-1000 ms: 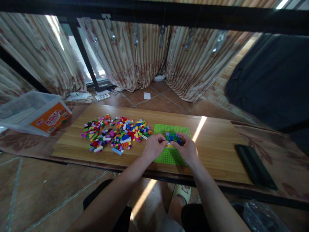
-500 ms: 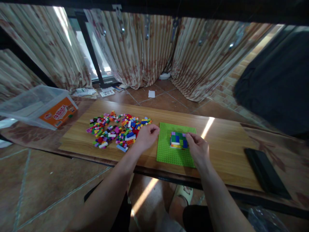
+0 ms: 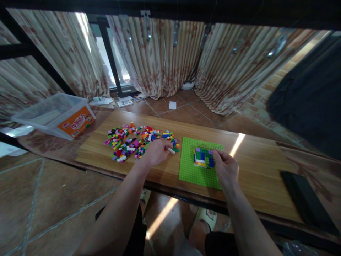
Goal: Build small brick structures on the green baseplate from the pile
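Observation:
My left hand (image 3: 157,153) is closed at the right side of the loose brick pile, its back toward me. A white toy brick (image 3: 171,150) sticks out at its fingertips, tilted. My right hand (image 3: 227,166) has thumb and fingers together on the right back corner of a small block of stacked toy bricks (image 3: 202,158) in green, blue, white, yellow and purple. That stack stands on the green studded baseplate (image 3: 188,172). Its right edge is partly hidden by my fingers.
Loose colourful bricks (image 3: 125,144) lie spread on the wooden tabletop (image 3: 255,177). A clear plastic bin (image 3: 50,115) with an orange label stands at the far left. A black case-like object (image 3: 306,199) rests near the right end. Curtains hang beyond the table.
My left hand has moved left from the baseplate's edge toward the bricks, and a white brick now shows at its fingertips. My right hand stays on the stack. The view has shifted slightly.

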